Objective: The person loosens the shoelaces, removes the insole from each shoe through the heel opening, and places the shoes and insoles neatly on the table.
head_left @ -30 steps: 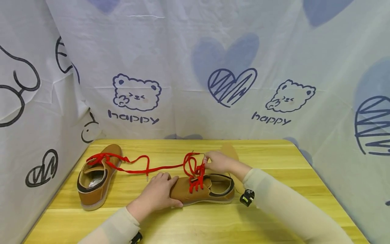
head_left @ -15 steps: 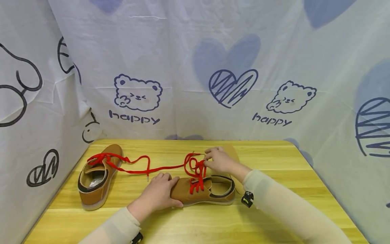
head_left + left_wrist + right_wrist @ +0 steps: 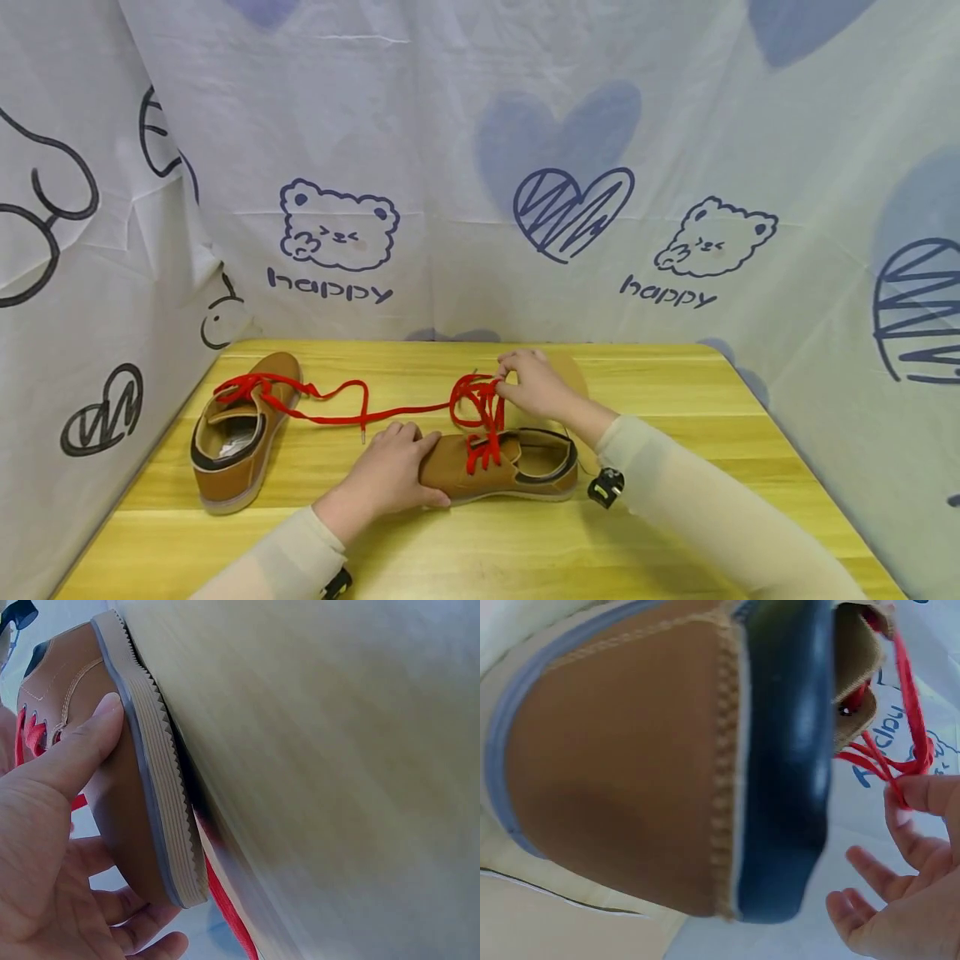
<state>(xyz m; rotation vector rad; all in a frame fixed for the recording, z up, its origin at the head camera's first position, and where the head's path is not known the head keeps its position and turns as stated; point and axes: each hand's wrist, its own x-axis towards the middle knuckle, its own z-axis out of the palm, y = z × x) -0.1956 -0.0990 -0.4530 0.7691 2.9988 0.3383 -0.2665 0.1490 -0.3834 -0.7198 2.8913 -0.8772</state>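
Two hands and two brown shoes are in view. The left hand [image 3: 386,475] grips the toe of the nearer shoe [image 3: 502,482], thumb on its side, fingers round the front. The right hand [image 3: 536,387] holds a red lace [image 3: 915,761] pinched between thumb and forefinger, above that shoe's tongue. This shoe lies lengthwise near the middle of the worktop [image 3: 750,433], toe to the person's left. The second shoe [image 3: 258,454] stands at the left, toe pointing away, with red lacing [image 3: 247,387] of its own. One red strand [image 3: 405,411] runs between the two; how many laces tangle at the right hand cannot be told. One tan flat piece [image 3: 572,373] is partly hidden behind that hand. Two wrist devices show, one whole [image 3: 606,487], one cut off [image 3: 336,585]. Both pale sleeves [image 3: 720,508] run out of frame. The right wrist view crops the nearer shoe.
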